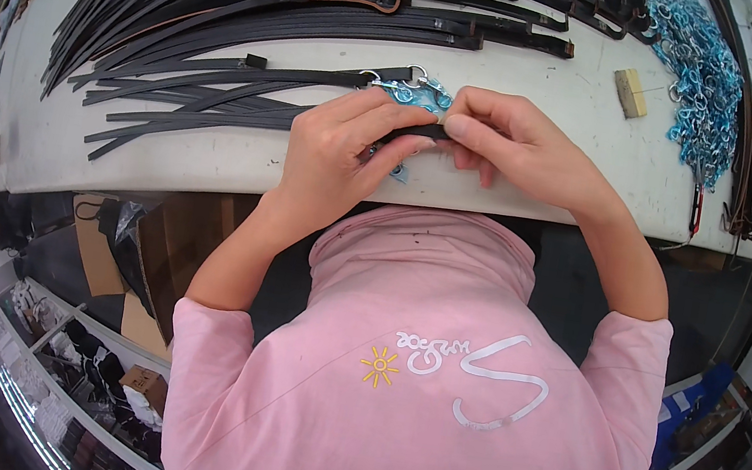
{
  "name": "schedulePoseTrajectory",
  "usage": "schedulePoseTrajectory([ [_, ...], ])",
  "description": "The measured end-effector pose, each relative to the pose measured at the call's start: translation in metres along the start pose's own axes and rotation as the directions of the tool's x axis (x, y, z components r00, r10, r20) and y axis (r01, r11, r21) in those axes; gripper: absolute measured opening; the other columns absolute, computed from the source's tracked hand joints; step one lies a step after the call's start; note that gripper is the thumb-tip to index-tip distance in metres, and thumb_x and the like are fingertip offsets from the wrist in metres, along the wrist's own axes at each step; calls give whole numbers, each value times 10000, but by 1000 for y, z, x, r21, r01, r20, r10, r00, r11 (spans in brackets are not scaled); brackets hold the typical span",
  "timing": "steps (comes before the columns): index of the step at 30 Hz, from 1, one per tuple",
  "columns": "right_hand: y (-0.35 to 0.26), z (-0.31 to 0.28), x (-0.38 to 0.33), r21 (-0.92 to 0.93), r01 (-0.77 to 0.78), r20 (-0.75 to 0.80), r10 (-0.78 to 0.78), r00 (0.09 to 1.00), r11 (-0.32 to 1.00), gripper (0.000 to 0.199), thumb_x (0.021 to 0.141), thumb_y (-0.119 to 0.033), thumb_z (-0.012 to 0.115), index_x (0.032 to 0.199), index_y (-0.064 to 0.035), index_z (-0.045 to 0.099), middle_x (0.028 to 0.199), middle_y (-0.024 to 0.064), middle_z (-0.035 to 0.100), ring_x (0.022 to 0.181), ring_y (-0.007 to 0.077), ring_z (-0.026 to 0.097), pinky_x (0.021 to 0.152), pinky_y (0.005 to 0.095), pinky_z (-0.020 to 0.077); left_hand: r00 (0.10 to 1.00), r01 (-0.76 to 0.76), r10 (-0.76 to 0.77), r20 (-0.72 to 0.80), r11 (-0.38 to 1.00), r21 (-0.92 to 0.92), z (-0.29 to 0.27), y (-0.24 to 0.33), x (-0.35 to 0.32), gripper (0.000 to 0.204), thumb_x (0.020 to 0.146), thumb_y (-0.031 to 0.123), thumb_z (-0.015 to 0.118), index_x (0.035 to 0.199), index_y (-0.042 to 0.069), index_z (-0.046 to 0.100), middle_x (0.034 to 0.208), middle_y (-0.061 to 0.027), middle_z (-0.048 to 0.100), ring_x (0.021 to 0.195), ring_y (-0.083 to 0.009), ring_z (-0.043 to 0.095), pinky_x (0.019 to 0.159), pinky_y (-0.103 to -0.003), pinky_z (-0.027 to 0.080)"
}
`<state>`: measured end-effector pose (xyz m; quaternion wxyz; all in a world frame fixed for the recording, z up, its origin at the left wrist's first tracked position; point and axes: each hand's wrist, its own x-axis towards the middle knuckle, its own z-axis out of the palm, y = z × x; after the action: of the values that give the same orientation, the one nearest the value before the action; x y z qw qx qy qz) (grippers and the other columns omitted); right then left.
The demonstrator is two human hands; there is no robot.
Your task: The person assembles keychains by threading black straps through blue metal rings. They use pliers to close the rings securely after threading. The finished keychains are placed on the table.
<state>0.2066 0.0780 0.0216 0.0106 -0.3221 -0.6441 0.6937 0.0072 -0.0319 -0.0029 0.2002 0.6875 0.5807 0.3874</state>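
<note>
My left hand (330, 150) is closed round the end part of a flat black strap (267, 115), thumb below and fingers above. At the tip of this strap, my right hand (529, 151) pinches with thumb and forefinger; whether a small part is also between them I cannot tell. Just beyond my fingertips lie metal clasps in blue plastic film (426, 95). A metal ring (417, 74) sits at the end of another black strap. More loose black straps (136, 116) fan out to the left of my left hand.
Bundles of black straps (330, 19) cover the far side of the white table (212, 162). To the right are a small yellowish block (630, 93), a heap of blue-wrapped metal clasps (701, 79) and a red-handled tool (697, 210). Brown straps (748, 184) hang over the right edge.
</note>
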Motion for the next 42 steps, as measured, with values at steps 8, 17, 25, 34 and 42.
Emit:
schedulePoseTrajectory([
  [8,18,-10,-5,95,54,-6,-53,999,994,237,1046,-238,563,1109,-16,618,820,-17,564,750,53,553,665,227,511,998,66,-66,0,995,-77,-3,-2,1,234,813,90,801,1042,73,758,771,-19,626,543,-93,475,483,-247,358],
  [17,18,-8,-5,131,66,-51,-60,997,989,221,1026,-208,597,1111,-5,619,831,-12,579,762,60,577,669,228,537,997,79,-77,27,996,-48,-6,1,4,216,817,104,800,1026,70,756,767,-23,633,537,-111,501,485,-256,391],
  [25,18,-10,-4,150,63,-34,-58,998,987,215,1019,-206,609,1113,-14,627,831,-9,592,760,62,585,668,228,536,1000,-23,22,-21,998,-63,5,0,8,257,794,27,808,1042,60,749,825,-20,646,590,-64,503,483,-214,371],
  [34,22,-11,-5,169,110,-39,-105,994,979,211,1011,-191,619,1120,-10,636,836,-8,592,763,62,580,682,232,531,999,-14,11,-34,996,-91,9,2,7,237,785,26,817,1011,56,750,833,-6,667,598,-50,494,467,-204,340],
  [42,22,-8,-5,183,117,-65,-107,992,976,224,1002,-232,639,1064,-17,646,811,-7,583,761,64,573,669,222,520,999,24,-30,-39,988,-153,9,2,7,214,781,38,821,984,48,755,827,8,673,559,-27,430,463,-200,294],
])
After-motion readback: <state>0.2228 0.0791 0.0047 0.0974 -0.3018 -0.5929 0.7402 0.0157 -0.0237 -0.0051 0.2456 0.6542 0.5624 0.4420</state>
